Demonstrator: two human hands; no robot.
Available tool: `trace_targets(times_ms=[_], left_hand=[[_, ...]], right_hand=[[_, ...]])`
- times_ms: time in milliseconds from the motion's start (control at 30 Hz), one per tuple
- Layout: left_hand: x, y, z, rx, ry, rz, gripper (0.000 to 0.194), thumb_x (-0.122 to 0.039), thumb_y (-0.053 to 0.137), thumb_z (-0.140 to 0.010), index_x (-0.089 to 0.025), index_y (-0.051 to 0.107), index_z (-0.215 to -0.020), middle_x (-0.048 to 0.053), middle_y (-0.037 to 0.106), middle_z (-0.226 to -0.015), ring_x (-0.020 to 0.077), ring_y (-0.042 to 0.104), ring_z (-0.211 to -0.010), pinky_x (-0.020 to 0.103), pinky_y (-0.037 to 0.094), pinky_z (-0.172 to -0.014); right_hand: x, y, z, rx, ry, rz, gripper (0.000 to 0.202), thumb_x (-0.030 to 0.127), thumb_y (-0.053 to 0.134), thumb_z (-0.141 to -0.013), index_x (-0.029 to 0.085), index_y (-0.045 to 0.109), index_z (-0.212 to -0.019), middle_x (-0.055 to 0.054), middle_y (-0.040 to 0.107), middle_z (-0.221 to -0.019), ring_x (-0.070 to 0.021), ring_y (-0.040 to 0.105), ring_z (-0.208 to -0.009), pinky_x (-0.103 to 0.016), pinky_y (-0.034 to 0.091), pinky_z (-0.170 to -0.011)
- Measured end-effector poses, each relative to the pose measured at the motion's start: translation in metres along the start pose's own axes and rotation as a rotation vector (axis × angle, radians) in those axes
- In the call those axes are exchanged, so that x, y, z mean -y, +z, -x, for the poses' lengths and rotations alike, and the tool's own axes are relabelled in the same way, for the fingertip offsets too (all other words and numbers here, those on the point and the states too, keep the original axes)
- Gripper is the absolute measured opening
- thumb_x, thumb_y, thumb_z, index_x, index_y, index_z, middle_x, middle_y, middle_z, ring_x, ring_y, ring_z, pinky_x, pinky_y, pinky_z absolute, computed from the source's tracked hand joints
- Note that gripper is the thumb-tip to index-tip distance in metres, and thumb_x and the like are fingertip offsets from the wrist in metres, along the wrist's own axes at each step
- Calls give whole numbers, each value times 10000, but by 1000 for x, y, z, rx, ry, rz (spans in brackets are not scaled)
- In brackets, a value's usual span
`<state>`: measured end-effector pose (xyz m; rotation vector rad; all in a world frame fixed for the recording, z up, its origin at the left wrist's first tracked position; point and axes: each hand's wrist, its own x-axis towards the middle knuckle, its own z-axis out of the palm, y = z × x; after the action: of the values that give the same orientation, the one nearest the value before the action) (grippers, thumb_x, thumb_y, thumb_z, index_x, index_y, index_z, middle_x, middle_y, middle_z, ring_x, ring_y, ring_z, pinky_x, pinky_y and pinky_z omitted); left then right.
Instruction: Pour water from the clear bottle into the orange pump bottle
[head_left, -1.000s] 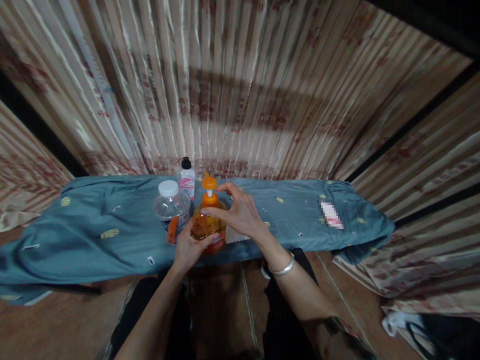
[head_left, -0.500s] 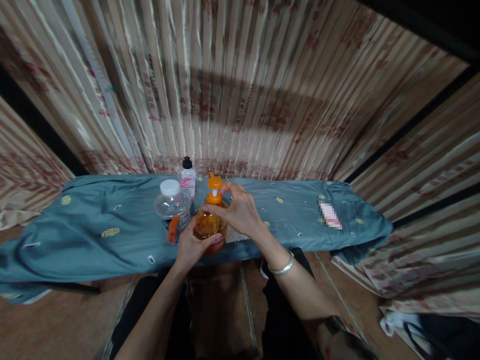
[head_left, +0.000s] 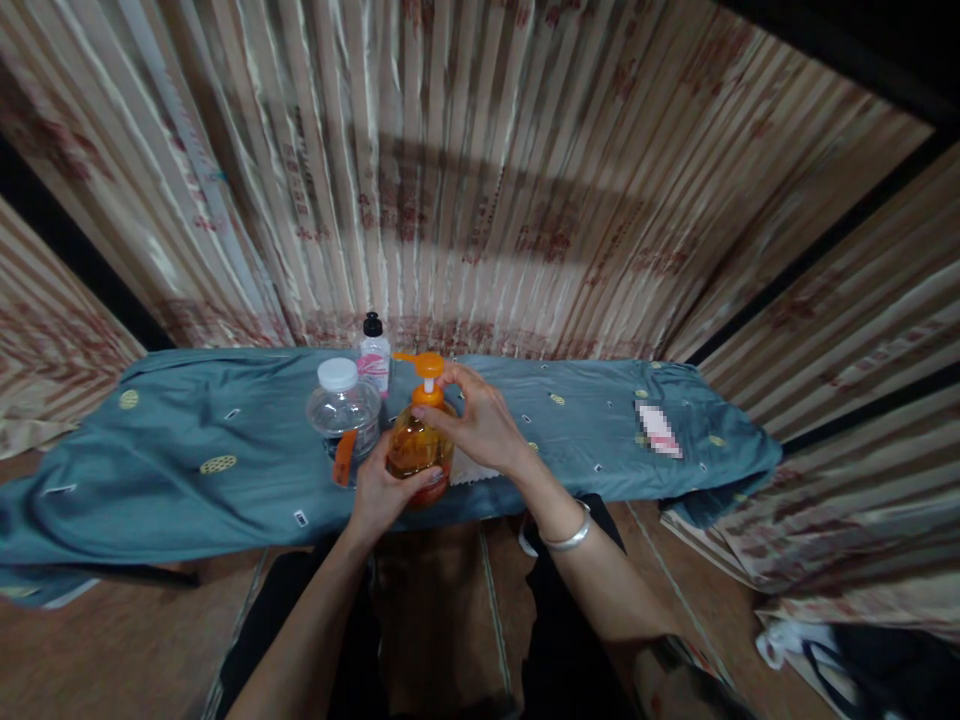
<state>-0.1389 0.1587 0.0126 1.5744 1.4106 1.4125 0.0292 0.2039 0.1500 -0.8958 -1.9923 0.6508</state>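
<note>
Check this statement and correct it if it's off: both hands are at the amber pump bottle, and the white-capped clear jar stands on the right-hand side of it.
One thing is wrong: in the head view, the white-capped clear jar stands on the left-hand side of the amber pump bottle, not the right. Both hands, left and right, are indeed at the bottle.

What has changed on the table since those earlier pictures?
The orange pump head has turned, its spout now pointing left in the picture. The left hand and right hand remain at the amber bottle; the clear jar stayed put.
</note>
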Motion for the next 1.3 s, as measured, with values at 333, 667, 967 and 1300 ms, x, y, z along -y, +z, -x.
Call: trace_targets(times_ms=[333,667,967,1300], left_hand=[[-1,1,0,-14,-1,-13,435,-446,708,-908,-202,625,-1258,105,653,-1233,276,657,-1067,527,553,-917],[-6,-1,1,3,-16,-15,450,-442,714,-904,-205,621,-1275,112,646,-1265,287,651,-1100,544,543,-940],[-4,1,0,-9,-9,-22,445,-445,708,-907,-204,621,-1271,110,647,-1255,282,653,-1086,535,548,-928],[-4,0,0,-8,-7,2,459,-444,709,-907,-206,613,-1287,111,645,-1259,285,652,-1091,541,545,-934]], right_hand=[[1,5,-2,-55,47,47,433,475,856,-770,213,651,-1047,-114,696,-1253,-302,605,-1292,-463,449,-1123],[-2,-9,-3,218,-27,-246,319,454,664,-939,214,669,-1149,-51,729,-1230,-242,675,-1201,-377,506,-1059],[4,-1,-5,-12,22,54,329,403,853,-804,209,691,-1015,-95,730,-1215,-293,603,-1317,-448,442,-1135],[1,-5,-7,34,30,38,450,474,871,-767,215,700,-1093,-89,731,-1221,-275,663,-1213,-440,469,-1108]])
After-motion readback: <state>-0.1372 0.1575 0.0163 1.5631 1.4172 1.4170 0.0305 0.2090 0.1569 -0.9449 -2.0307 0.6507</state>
